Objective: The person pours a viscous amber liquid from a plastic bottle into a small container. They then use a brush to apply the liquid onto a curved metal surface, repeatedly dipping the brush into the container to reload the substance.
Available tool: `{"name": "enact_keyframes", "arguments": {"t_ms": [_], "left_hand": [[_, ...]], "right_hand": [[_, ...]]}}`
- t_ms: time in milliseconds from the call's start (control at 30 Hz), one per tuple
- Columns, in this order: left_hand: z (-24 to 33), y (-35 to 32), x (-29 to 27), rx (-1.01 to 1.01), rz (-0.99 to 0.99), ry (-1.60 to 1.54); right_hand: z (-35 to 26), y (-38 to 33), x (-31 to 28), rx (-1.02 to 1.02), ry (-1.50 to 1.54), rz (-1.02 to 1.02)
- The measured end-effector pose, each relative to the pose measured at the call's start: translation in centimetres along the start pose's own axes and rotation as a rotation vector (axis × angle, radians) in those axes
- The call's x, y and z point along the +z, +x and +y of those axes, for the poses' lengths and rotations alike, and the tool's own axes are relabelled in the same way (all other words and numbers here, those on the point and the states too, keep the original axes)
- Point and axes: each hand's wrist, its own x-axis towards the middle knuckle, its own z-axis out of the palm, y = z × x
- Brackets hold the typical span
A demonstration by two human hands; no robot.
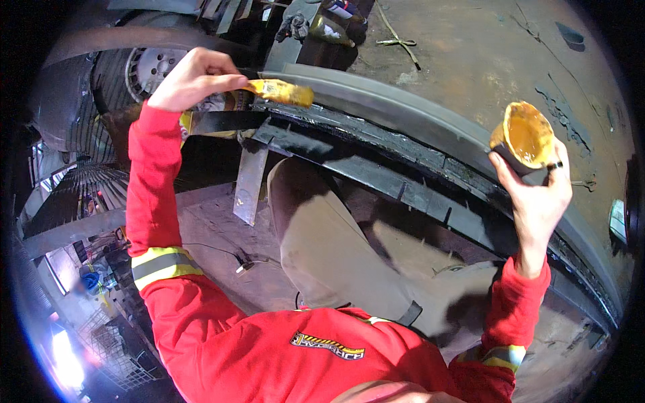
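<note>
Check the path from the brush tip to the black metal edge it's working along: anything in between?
Nothing visible. The left hand holds the brush with its yellow-coated tip right at the black metal edge, no object between them. The right hand holds the paste container well off to the side.

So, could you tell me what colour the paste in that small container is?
Yellowish orange, seen in the head view inside the container.

Two hands, left (191,79) and right (537,195); one paste-coated brush (281,91); one small pot of yellow-brown paste (525,138); one car wheel (153,69); one long dark metal beam (416,144).
</note>
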Motion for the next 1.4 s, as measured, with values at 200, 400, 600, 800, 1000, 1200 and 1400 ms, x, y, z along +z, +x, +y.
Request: {"name": "enact_keyframes", "arguments": {"t_ms": [200, 400, 600, 800, 1000, 1200, 1400], "left_hand": [[1.5, 7.3, 0.2, 0.090, -0.212, 0.329], [0.8, 10.7, 0.9, -0.035, -0.393, 0.519], [3.9, 11.8, 3.6, 0.175, -0.350, 0.835], [7.8, 10.0, 6.8, 0.308, -0.288, 0.295], [2.4, 8.0, 4.7, 0.147, -0.194, 0.681], [3.4, 7.6, 6.5, 0.205, -0.145, 0.921], [7.8, 8.9, 8.3, 0.337, -0.324, 0.108]], "right_hand": [[0.9, -1.2, -1.1, 0.101, 0.096, -0.009], [1.9, -1.7, -2.2, 0.174, 0.025, 0.023], [3.2, -1.0, -2.0, 0.280, 0.031, -0.007], [3.4, -1.0, -1.0, 0.367, 0.156, 0.007], [4.0, -1.7, -1.6, 0.261, 0.132, 0.037], [3.2, -2.0, -2.2, 0.235, 0.073, 0.036], [3.4, -2.4, -2.4, 0.201, 0.140, 0.039]]}}
